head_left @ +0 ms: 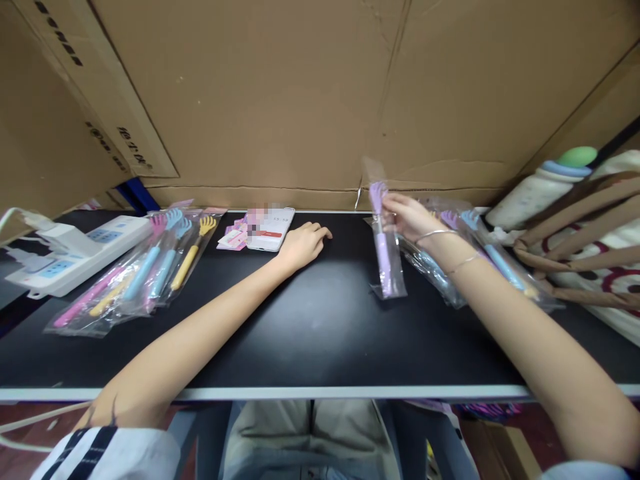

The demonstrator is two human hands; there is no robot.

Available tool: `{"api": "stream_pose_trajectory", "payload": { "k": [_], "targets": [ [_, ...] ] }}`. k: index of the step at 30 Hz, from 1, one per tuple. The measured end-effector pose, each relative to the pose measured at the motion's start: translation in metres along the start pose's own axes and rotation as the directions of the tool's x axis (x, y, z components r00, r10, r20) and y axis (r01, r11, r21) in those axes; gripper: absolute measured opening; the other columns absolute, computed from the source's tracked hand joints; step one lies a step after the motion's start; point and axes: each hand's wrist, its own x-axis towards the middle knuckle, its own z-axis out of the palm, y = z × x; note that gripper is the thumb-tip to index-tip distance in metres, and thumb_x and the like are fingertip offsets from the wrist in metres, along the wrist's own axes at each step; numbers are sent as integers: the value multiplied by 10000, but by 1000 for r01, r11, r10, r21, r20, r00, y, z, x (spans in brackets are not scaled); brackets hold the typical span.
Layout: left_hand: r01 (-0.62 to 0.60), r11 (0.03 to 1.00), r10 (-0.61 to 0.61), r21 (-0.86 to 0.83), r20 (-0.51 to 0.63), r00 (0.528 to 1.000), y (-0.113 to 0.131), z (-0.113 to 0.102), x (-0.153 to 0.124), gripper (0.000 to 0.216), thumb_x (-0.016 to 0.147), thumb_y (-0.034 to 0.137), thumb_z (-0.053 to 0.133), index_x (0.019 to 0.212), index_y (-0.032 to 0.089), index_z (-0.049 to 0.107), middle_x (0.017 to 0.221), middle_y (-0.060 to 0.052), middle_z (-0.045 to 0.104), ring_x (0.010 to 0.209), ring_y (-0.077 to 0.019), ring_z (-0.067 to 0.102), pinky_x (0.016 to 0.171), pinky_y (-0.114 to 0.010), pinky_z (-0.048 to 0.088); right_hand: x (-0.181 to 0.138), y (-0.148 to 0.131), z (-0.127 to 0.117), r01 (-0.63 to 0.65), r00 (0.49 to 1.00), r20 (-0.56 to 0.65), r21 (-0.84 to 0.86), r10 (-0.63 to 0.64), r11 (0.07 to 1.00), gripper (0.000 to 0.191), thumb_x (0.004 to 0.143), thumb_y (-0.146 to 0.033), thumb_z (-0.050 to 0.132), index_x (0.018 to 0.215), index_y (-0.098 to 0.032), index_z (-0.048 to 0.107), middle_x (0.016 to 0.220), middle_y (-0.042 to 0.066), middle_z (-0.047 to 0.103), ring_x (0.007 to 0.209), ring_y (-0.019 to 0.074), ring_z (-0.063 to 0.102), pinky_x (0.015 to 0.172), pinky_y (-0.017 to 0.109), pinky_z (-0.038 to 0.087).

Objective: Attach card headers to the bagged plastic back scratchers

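My right hand (406, 217) pinches a purple back scratcher (383, 260) in a clear plastic sleeve near its claw end. It hangs upright over the right half of the black table, handle down. Under and beside my right forearm lie more bagged scratchers, among them a blue back scratcher (500, 262). My left hand (304, 245) rests palm down on the table with its fingers stretched out, holding nothing. Beside it, a phone (274, 233) lies on some pink cards (233, 237). At the left is a pile of bagged back scratchers (143, 270) in pink, blue and yellow.
A white power strip (107, 243) with plugs stands at the table's left. On the right are a white bottle (535, 193) with a green top and a bag with brown straps (595, 247). Cardboard (280, 93) walls the back and sides of the black table (320, 340).
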Motion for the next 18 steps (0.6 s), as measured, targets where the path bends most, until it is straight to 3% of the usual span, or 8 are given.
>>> {"api": "stream_pose_trajectory", "payload": {
  "k": [4,9,13,18],
  "targets": [
    [15,1000,-16,5,12,1000,-1,0,1,292,909,161,404,1095,210,623,1007,-48,681,973,-190,593,787,-291,483,-2,25,22,-80,994,74,72,74,994,78,886,-178,533,903,-203,461,623,-57,497,542,72,538,544,221,550],
    [59,998,-59,14,3,998,0,0,0,283,929,204,399,1104,229,620,996,-47,683,935,-186,615,736,-274,478,-8,42,37,-140,983,115,-22,142,990,201,882,-183,555,1040,-198,433,717,0,637,638,103,637,561,218,560],
    [79,997,-78,26,-30,996,1,-1,0,274,945,279,408,1118,229,616,988,-59,678,943,-182,616,696,-252,467,-9,45,42,-101,991,81,-98,109,990,331,822,-128,599,1078,-209,406,756,-2,670,646,106,635,560,224,560],
    [-26,1000,26,4,-30,999,3,-4,-1,256,945,280,430,1092,221,630,1051,-47,698,1015,-192,571,758,-271,472,-8,47,45,22,990,140,-259,15,966,298,757,-161,645,987,-208,461,746,-8,667,586,92,579,471,189,493]
  ]
}}
